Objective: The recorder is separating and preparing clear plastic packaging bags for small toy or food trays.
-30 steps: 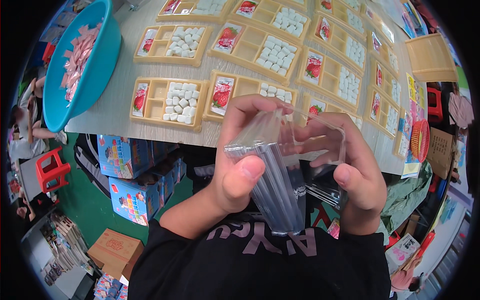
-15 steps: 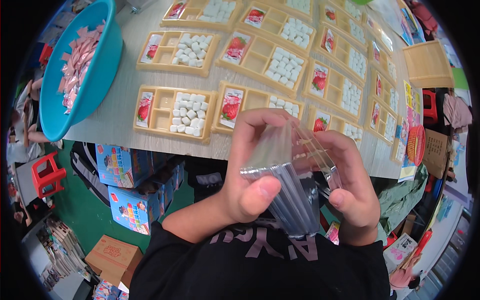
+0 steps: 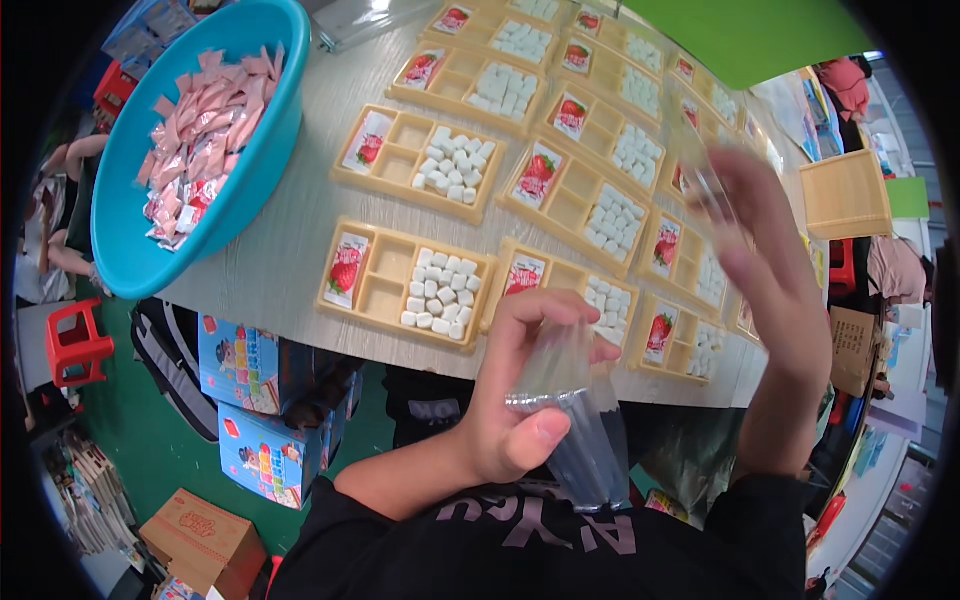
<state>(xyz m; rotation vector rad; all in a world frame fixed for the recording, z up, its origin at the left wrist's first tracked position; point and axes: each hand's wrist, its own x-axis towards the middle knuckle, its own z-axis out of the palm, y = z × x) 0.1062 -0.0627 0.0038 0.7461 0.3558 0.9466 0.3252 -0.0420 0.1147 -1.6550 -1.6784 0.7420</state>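
My left hand (image 3: 500,420) is closed around a stack of clear plastic lids (image 3: 580,450), held tilted in front of my chest. My right hand (image 3: 785,265), blurred by motion, is raised over the right part of the table. A thin clear plastic lid (image 3: 712,195) shows at its fingertips, above the trays. Rows of beige compartment trays (image 3: 375,297) lie below my hands. Each visible one holds white marshmallow-like pieces (image 3: 440,290) in its larger compartment and a strawberry-printed sachet (image 3: 347,270) in a side one; some trays are partly hidden by my hands.
A turquoise basin (image 3: 285,130) full of pink sachets (image 3: 215,125) stands at the table's left edge. Blue printed boxes (image 3: 262,450) are stacked under the table. A green sheet (image 3: 750,35) covers the far right. Beyond it stand a beige tray stack (image 3: 845,195) and a red stool (image 3: 78,340) at far left.
My right hand has left the stack and moved up and right over the trays with a clear lid. My left hand keeps the stack. The view has shifted, so the basin shows more fully.
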